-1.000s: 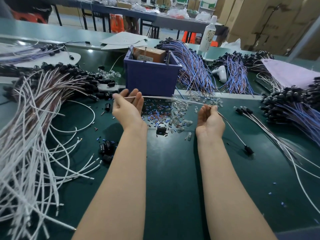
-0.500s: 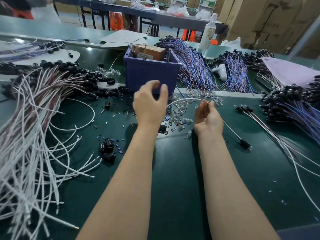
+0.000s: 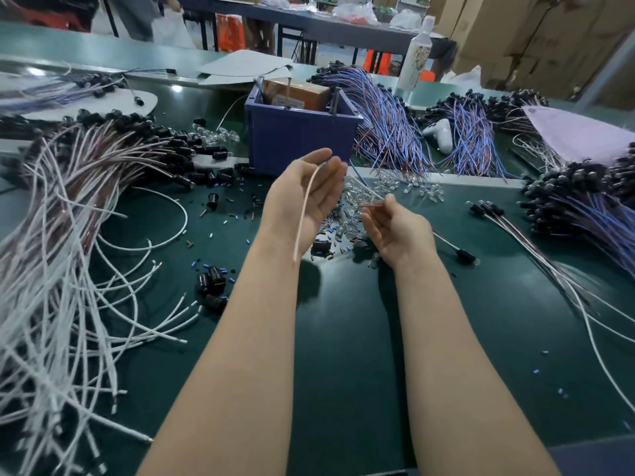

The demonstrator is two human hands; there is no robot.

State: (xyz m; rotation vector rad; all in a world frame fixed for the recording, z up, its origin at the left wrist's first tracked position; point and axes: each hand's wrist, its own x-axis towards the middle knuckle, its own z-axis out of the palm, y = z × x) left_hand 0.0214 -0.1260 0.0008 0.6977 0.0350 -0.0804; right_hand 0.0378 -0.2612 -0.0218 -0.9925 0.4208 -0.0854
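A thin white wire (image 3: pixel 304 214) runs down across the upturned palm of my left hand (image 3: pixel 299 201); its free end hangs over my wrist. My left thumb and fingertips curl round the wire's upper part, which is blurred. From there the wire crosses to my right hand (image 3: pixel 400 235), which is palm up and pinches it between thumb and forefinger. Behind my right hand the wire goes on to a black cap (image 3: pixel 464 256) lying on the green table (image 3: pixel 343 355). Both hands hover above a scatter of clear bulbs (image 3: pixel 357 201).
A blue bin (image 3: pixel 299 142) stands just beyond my hands. A large heap of white wires (image 3: pixel 51 269) fills the left side, with loose black caps (image 3: pixel 213 285) near it. Blue-purple wire bundles (image 3: pixel 388 125) and capped cables (image 3: pixel 584 201) lie at the back and right.
My left hand turned palm up and drew back toward me with the wire, whose free end now hangs down my palm. My right hand stayed put, fingers curling on the wire.
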